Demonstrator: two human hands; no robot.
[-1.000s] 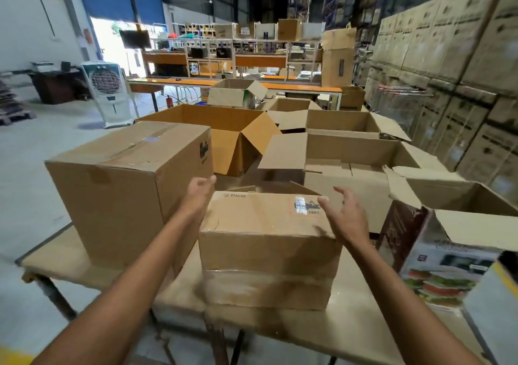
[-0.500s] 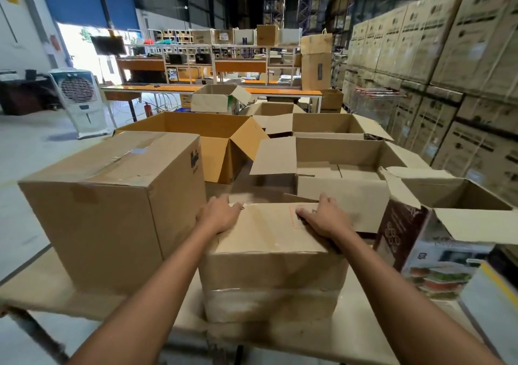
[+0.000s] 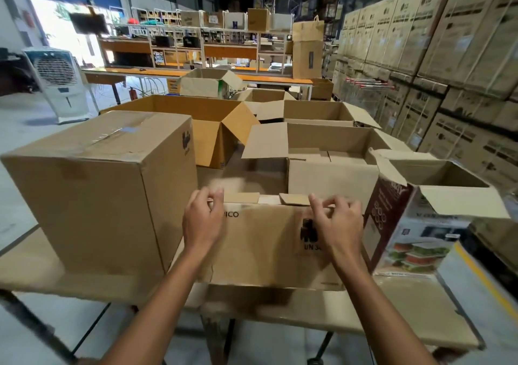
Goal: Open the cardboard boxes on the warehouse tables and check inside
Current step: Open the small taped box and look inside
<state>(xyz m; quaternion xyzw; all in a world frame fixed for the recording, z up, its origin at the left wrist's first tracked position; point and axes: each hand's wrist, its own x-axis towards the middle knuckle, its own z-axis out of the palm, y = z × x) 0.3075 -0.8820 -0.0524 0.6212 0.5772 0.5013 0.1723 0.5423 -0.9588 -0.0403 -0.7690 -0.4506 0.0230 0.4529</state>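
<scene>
A small brown cardboard box (image 3: 266, 247) sits at the table's front edge, its near top flap lifted toward me so the printed face stands up. My left hand (image 3: 200, 221) grips the flap's upper edge at its left end. My right hand (image 3: 335, 221) grips the same edge at its right end, fingers curled over it. Behind the edge, two inner flaps (image 3: 269, 198) lie nearly flat; the contents are hidden. A large closed taped box (image 3: 101, 185) stands to the left.
A printed food-container box (image 3: 414, 224) with open flaps stands at the right. Several open cardboard boxes (image 3: 322, 151) fill the table (image 3: 33, 275) behind. Stacked cartons (image 3: 448, 56) line the right wall. An air cooler (image 3: 60, 81) stands on the floor at the left.
My hands went from hovering over the closed small box, to pressing on its top, to pulling the near flap up toward me. The view has moved closer.
</scene>
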